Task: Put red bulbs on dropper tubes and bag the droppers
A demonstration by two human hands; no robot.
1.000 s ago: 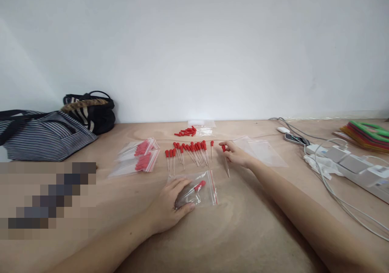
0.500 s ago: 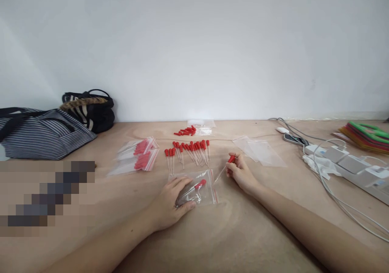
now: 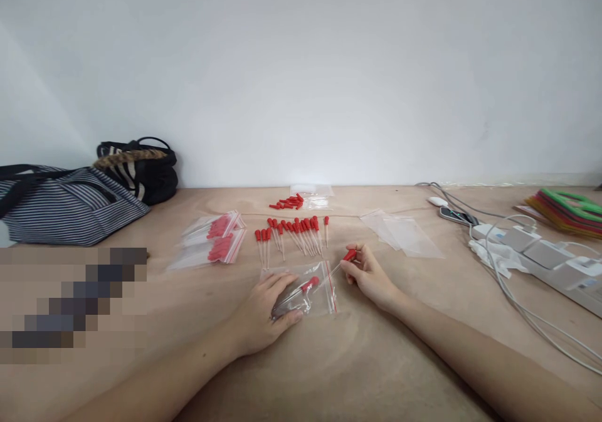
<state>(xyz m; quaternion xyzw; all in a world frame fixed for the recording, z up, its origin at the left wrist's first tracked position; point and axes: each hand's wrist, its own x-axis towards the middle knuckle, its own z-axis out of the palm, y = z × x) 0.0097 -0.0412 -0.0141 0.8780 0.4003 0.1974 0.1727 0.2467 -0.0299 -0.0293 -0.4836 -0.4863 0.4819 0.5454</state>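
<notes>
The left hand (image 3: 266,312) lies palm down on a small clear zip bag (image 3: 308,290) with a red seal strip, near the front centre of the wooden table (image 3: 376,359). Its fingers are held close together and pressed flat on the bag's left half; the thumb rests along the bag's near edge. One red-bulbed dropper (image 3: 301,289) lies inside the bag, just beside the fingertips.

The right hand (image 3: 371,276) sits just right of the bag. Thumb and forefinger pinch a second dropper (image 3: 342,261) at its red bulb; the remaining fingers are curled in. The glass tip of this dropper slants down and left toward the bag's open edge; whether it has entered the bag cannot be told.

Behind the bag, a row of loose droppers (image 3: 294,232) lies on the table, bulbs pointing away from the person. Farther back is a small pile of red bulbs (image 3: 288,203) beside some clear tubes. To the left of the row lie filled bags (image 3: 214,241), stacked. To the right lie empty clear bags (image 3: 402,232).

A striped tote bag (image 3: 61,205) and a black bag (image 3: 141,168) stand at the far left. A white power strip (image 3: 545,253) with cables occupies the right side.
</notes>
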